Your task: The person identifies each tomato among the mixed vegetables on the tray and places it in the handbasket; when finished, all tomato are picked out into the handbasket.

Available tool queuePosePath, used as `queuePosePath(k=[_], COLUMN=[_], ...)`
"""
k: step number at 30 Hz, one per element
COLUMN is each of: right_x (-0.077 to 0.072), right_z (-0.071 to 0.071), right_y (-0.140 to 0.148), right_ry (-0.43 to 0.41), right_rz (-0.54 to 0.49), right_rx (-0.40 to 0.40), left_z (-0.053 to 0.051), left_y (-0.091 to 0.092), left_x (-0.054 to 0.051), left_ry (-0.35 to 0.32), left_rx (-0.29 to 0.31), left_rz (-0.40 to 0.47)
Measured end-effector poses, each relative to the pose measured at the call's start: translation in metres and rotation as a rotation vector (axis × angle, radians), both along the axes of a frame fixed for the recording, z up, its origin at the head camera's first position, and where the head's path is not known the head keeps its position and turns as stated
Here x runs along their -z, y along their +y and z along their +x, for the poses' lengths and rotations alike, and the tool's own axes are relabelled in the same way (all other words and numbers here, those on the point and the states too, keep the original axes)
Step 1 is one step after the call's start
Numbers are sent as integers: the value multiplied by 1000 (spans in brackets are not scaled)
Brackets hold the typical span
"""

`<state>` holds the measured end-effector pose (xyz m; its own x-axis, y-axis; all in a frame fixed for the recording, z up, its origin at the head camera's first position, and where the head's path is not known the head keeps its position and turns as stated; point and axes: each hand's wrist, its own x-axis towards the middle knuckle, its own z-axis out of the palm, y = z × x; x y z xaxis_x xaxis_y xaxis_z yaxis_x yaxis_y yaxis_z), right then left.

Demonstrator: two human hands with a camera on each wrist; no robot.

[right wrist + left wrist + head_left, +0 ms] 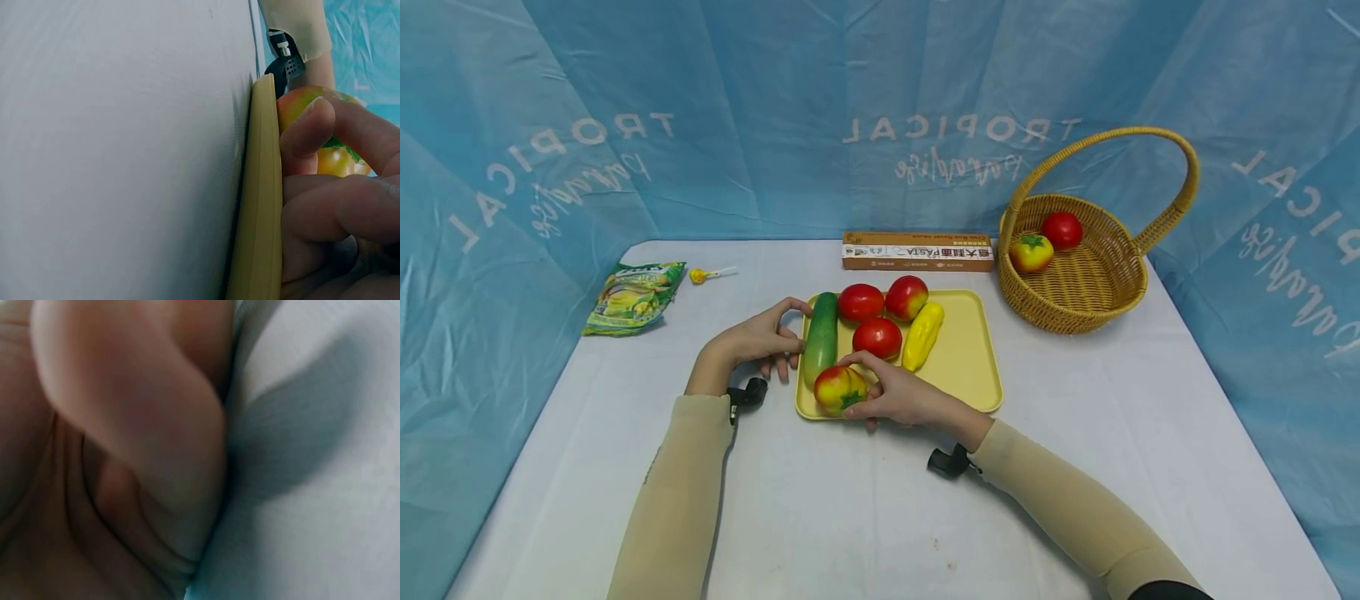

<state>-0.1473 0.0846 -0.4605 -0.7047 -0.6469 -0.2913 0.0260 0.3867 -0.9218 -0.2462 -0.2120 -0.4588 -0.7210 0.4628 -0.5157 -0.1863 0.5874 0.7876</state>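
Note:
In the head view my right hand [902, 396] holds a red-and-yellow fruit [835, 387] with a green leafy top, thumb and index finger on either side of it. The fruit is at the near left corner of a yellow tray [973, 358]. At the tray's left edge, my left hand [760, 337] has its index finger and thumb beside a green cucumber [822, 333]; whether they touch it or the rim is unclear. In the left wrist view bent fingers [131, 412] fill the left side. The right wrist view shows right-hand fingers [312, 128] partly covering the fruit.
Two red tomatoes [877, 337], a red-yellow fruit [907, 297] and a yellow banana-shaped piece [922, 337] lie on the tray. Behind it is a brown pasta box [917, 252]. A wicker basket [1045, 312] with two fruits stands right; a green packet [636, 298] and lollipop [700, 276] lie left.

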Motion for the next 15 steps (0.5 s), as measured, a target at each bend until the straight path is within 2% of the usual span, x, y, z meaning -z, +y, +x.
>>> queuePosePath(k=[7,15], right_x=[1,1], right_z=[1,0], right_y=[-1,0], right_ry=[46,16], right_rz=[-10,-39], right_rx=[-8,-1], left_z=[0,0], left_y=[0,0], left_x=[1,0], left_ry=[5,2], left_rx=[2,4], left_rz=[5,7])
